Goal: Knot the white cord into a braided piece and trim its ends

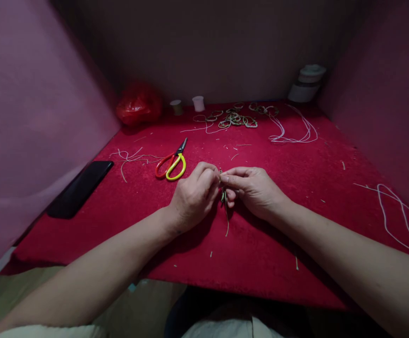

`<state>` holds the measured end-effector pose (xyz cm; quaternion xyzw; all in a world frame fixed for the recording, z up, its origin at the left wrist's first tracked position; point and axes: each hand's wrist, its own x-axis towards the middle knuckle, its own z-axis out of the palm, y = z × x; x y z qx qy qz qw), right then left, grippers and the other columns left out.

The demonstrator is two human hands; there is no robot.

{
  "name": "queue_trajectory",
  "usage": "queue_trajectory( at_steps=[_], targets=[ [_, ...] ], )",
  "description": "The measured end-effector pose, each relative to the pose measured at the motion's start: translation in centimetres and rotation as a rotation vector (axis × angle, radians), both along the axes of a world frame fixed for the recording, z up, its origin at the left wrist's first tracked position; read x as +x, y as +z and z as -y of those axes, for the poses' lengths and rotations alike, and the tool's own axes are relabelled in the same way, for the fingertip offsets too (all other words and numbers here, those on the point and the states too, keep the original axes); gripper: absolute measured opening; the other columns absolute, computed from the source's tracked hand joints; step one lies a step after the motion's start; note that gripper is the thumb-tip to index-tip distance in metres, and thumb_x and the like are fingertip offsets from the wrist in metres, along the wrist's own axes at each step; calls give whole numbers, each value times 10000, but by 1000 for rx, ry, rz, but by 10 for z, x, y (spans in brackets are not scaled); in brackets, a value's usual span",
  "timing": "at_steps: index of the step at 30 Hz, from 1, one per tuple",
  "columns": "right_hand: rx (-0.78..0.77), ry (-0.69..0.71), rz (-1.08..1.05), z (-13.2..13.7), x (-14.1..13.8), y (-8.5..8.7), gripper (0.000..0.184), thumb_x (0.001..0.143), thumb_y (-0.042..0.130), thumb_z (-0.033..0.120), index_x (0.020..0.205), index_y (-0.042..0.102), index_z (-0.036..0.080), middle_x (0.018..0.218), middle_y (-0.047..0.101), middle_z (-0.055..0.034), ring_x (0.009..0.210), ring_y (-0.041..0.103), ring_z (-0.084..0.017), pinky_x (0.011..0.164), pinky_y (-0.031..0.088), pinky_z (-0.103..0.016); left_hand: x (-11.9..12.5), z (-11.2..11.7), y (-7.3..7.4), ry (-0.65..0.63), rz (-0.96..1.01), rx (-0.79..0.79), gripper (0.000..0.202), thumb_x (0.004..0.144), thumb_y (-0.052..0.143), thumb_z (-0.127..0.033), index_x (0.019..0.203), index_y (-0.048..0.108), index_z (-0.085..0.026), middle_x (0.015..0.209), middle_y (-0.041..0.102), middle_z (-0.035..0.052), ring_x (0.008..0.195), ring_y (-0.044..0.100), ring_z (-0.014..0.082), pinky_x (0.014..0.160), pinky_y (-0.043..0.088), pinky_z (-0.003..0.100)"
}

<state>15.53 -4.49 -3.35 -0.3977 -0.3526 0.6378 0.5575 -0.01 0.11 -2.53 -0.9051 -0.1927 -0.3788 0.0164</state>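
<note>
In the middle of the red cloth, my left hand (197, 191) and my right hand (257, 188) meet fingertip to fingertip. Both pinch a small green braided cord (222, 196), most of it hidden behind the fingers. A thin loose end hangs down from it toward the table's front. Just left of my left hand lie scissors (176, 162) with one red and one yellow handle, blades pointing away from me. Farther back sits a pile of braided cord bracelets (237, 119) in green and pale tones.
White cords (294, 138) lie at the back right, more strands (397, 211) at the right edge. A black phone (81, 190) rests at left. Behind stand a red plastic bag (139, 105), two spools (198, 103) and a white container (306, 84). Thread scraps dot the red cloth (278, 263).
</note>
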Motion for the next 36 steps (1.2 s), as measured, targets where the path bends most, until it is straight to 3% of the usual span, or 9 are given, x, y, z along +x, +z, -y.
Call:
queue_trajectory(
  at_steps=[9, 22, 25, 31, 36],
  targets=[
    [27, -54, 31, 1, 1, 0, 161, 724, 737, 266, 718, 645, 134, 527, 585, 25, 412, 522, -72, 420, 460, -205, 2, 4, 4, -17, 72, -148, 117, 810, 542, -31, 803, 531, -147, 842, 578, 54, 791, 570, 131, 679, 497, 257],
    [54, -62, 116, 3, 3, 1, 164, 756, 718, 296, 736, 651, 147, 483, 572, 31, 404, 527, -89, 407, 415, -201, 6, 2, 6, -9, 123, -443, 149, 787, 512, -36, 694, 512, -152, 768, 577, 39, 696, 530, 113, 645, 450, 259],
    [48, -73, 111, 3, 3, 2, 162, 742, 731, 292, 732, 662, 145, 506, 588, 23, 403, 522, -84, 398, 418, -198, 7, 3, 8, 22, 146, -601, 133, 761, 522, -38, 684, 533, -146, 736, 572, 23, 664, 528, 104, 619, 440, 244],
    [32, -114, 143, 3, 2, 4, 131, 718, 738, 262, 718, 667, 151, 565, 623, 6, 406, 506, -80, 389, 428, -206, 11, 6, 20, 76, 207, -1130, 65, 762, 526, -81, 744, 550, -139, 560, 542, -43, 416, 447, 46, 417, 355, 175],
    [40, -118, 188, 5, 1, 6, 107, 730, 718, 248, 714, 661, 159, 548, 615, 9, 397, 510, -85, 384, 418, -207, 11, 5, 24, 65, 210, -1332, 88, 729, 502, -68, 731, 531, -151, 512, 542, -52, 342, 425, 40, 337, 305, 160]
  ],
)
